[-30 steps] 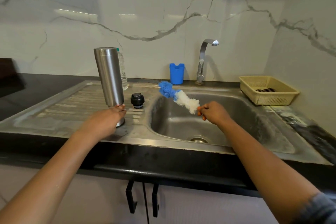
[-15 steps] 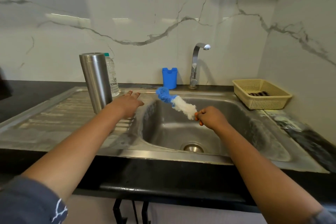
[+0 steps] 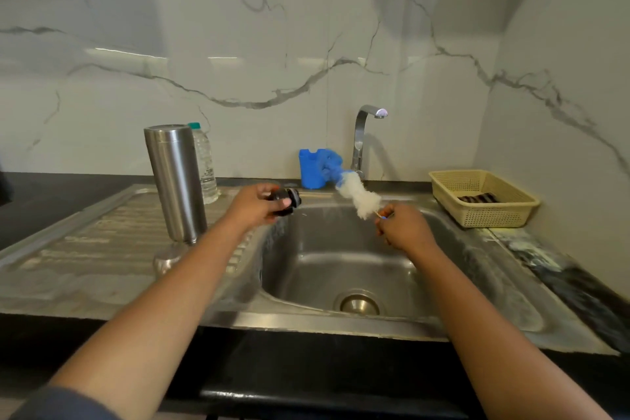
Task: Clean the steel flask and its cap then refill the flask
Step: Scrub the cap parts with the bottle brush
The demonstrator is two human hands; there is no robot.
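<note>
Steel sink [image 3: 306,320] fills most of what I see, with its basin under both hands. On the ribbed drainboard the steel flask [image 3: 174,181] stands upright, narrow end down as far as I can tell. It is well left of the work and neither hand touches it.

The brush [image 3: 356,196] is next in size. The right hand [image 3: 405,232] pinches its thin handle with the fingers [image 3: 387,220] curled tight. Its long axis slopes up and away to the left, white bristles near the hand and blue tip out by the tap [image 3: 363,133].

Smallest is the black cap [image 3: 284,203], gripped in the left hand [image 3: 255,206]. The fingers [image 3: 269,188] wrap over it and the thumb lies across its face, above the basin's back-left edge.

The cap lies left of the white bristles, near but apart and roughly level with them. I judge the cap is due for scrubbing next, so the hands must close sideways, bristles onto cap.
</note>
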